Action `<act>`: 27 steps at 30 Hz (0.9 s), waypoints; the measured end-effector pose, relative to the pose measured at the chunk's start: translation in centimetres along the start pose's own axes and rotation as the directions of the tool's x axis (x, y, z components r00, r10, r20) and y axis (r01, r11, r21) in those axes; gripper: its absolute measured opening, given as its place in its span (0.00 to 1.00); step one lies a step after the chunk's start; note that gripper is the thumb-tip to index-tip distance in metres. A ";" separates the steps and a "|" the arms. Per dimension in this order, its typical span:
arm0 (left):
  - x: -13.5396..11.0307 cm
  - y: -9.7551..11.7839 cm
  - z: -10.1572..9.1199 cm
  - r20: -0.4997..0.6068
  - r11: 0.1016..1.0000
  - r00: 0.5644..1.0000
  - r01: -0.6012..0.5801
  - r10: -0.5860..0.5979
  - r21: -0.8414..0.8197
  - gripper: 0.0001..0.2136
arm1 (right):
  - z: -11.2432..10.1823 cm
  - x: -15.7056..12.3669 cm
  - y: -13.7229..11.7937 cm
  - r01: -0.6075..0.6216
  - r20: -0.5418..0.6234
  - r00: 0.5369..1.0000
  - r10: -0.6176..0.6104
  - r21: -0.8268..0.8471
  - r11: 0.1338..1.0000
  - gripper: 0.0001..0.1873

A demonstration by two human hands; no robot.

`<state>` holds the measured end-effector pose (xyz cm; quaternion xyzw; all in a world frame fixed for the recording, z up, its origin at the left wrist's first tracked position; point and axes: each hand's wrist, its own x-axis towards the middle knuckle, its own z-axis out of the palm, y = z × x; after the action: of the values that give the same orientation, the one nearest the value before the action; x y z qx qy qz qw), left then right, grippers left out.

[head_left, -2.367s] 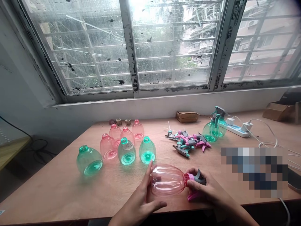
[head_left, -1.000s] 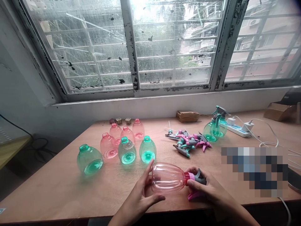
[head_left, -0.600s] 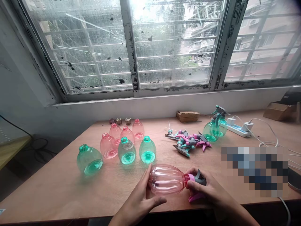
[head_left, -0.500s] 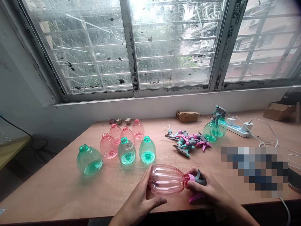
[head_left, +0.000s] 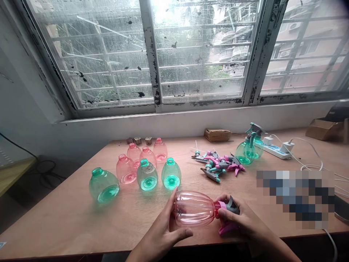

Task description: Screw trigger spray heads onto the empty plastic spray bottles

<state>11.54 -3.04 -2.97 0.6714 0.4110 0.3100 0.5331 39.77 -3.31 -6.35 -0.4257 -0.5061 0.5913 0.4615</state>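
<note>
A left hand (head_left: 163,230) cups the rounded base of a clear pink plastic bottle (head_left: 194,209), with fingers on the far side and the thumb curled on the near side. The right hand (head_left: 243,222) grips a pink and grey trigger sprayer head (head_left: 229,209) seated at the bottle's neck.

The bottle lies on its side near the front edge of a wooden table (head_left: 68,218), its long axis running left to right, with the base to the left and the neck to the right. It is ribbed lengthwise and see-through. It may rest on the table or sit just above it; the view does not settle this.

Farther back on the left stand open green bottles (head_left: 171,174) and pink bottles (head_left: 125,170). Farther right lies a pile of sprayer heads (head_left: 218,163), with two assembled green spray bottles (head_left: 248,147) and a white power strip (head_left: 274,150) beyond it.
</note>
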 end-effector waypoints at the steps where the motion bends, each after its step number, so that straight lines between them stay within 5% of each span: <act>1: 0.0 0.1 0.0 0.003 1.000 1.000 -0.001 0.001 -0.013 0.51 | 0.0 0.0 0.0 0.003 -0.005 1.000 -0.003 -0.001 1.000 0.22; 27: 0.2 -0.2 0.1 0.005 0.998 0.998 -0.063 0.063 0.025 0.51 | 0.0 0.1 0.2 -0.003 0.031 1.000 0.001 0.043 0.999 0.22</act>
<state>11.70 -2.87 -3.23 0.6914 0.3924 0.3202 0.5152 39.76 -3.20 -6.58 -0.4070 -0.4996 0.6091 0.4623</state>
